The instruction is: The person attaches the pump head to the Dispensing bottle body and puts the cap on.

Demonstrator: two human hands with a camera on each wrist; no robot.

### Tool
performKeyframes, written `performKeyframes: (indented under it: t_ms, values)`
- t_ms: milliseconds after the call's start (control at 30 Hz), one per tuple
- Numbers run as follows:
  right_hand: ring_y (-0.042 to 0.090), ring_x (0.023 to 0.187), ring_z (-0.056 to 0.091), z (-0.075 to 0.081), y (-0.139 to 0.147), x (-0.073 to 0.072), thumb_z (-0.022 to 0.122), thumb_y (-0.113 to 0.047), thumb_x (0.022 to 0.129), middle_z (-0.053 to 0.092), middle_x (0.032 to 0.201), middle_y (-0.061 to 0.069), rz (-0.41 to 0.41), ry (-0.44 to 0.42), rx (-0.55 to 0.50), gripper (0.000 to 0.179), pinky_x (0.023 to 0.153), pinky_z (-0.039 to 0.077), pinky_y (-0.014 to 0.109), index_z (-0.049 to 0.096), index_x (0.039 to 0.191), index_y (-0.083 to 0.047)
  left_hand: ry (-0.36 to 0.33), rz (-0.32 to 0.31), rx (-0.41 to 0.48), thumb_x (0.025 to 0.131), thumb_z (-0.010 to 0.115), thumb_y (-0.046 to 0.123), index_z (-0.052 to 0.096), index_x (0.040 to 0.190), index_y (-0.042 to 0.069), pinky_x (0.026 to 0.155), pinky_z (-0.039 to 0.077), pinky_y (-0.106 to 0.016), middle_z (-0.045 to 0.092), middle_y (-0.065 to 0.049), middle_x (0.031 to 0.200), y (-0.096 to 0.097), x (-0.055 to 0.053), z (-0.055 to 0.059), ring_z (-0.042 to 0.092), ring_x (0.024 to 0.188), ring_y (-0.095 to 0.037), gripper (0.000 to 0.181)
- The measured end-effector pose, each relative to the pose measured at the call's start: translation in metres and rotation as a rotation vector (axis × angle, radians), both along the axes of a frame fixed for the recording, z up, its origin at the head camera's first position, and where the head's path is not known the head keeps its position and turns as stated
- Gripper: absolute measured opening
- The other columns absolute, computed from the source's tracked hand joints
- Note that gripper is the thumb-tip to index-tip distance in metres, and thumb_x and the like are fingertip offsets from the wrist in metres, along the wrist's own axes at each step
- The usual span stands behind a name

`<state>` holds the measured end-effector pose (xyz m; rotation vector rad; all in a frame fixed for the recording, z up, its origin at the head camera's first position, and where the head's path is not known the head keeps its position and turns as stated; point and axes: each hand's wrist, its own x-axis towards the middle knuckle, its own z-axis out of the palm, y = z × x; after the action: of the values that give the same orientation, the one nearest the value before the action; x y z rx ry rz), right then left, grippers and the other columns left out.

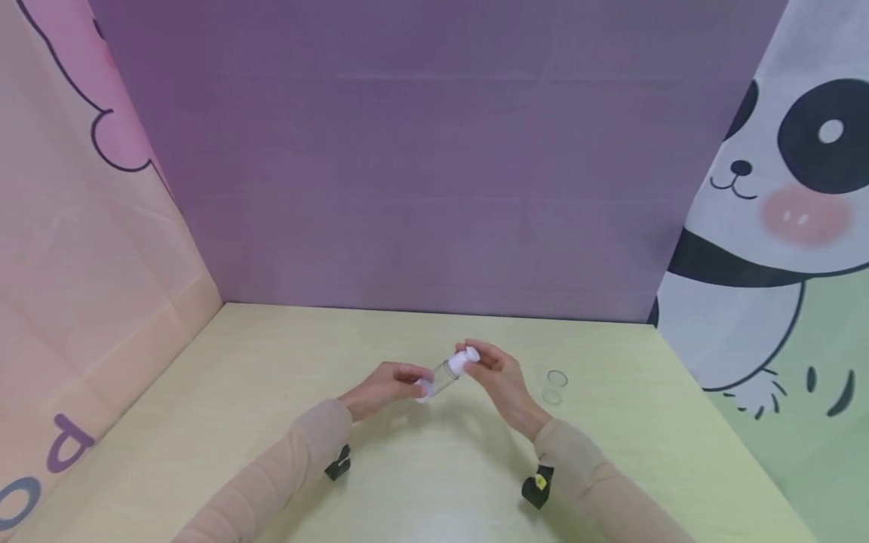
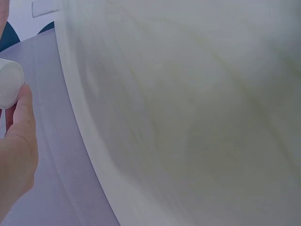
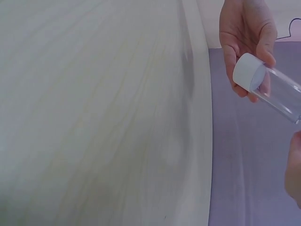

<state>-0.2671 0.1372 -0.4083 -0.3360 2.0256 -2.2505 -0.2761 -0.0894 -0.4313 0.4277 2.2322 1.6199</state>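
A slim clear bottle [image 1: 443, 378] with a white base [image 3: 249, 72] and a white pump-like top [image 1: 462, 361] is held tilted above the table, its top end to the right. My left hand [image 1: 387, 388] pinches the white base between thumb and fingers. At the other end, my right hand [image 1: 504, 383] grips the white top. In the right wrist view the bottle's clear wall is see-through, and only part of the right hand [image 3: 294, 172] shows at the edge. The left wrist view catches the round white end beside the left hand's fingers [image 2: 24, 110].
To the right of my right hand, a clear open-ended cylinder [image 1: 554, 387], like a transparent cover, stands on the pale wooden table [image 1: 271, 362]. A purple backdrop [image 1: 434, 166] rises behind the table, with printed cloth panels at both sides.
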Motion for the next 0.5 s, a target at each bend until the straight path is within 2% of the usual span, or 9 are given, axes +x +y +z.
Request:
performKeyframes:
  t_ms: [167,500]
  values:
    - [0.007,0.107,0.057,0.0033,0.0020,0.0031,0.057,0.000,0.087,0.059,0.125,0.008,0.048,0.003,-0.041,0.044,0.097,0.042,0.027,0.044,0.129,0.005,-0.005,-0.003,0.009,0.085,0.065,0.029,0.063,0.117,0.016,0.092,0.043,-0.045,0.055,-0.007,0.127,-0.0002,-0.0003,-0.0007,0.051,0.107,-0.023,0.034]
    - [0.007,0.106,0.058,0.0021,0.0018,0.0030,0.059,-0.001,0.086,0.062,0.120,0.003,0.057,-0.026,-0.063,0.046,0.096,0.042,0.026,0.044,0.129,0.005,-0.015,-0.001,0.011,0.085,0.065,0.028,0.063,0.117,0.017,0.093,0.043,-0.045,0.055,-0.007,0.128,-0.0008,-0.0002,-0.0007,0.050,0.108,-0.024,0.034]
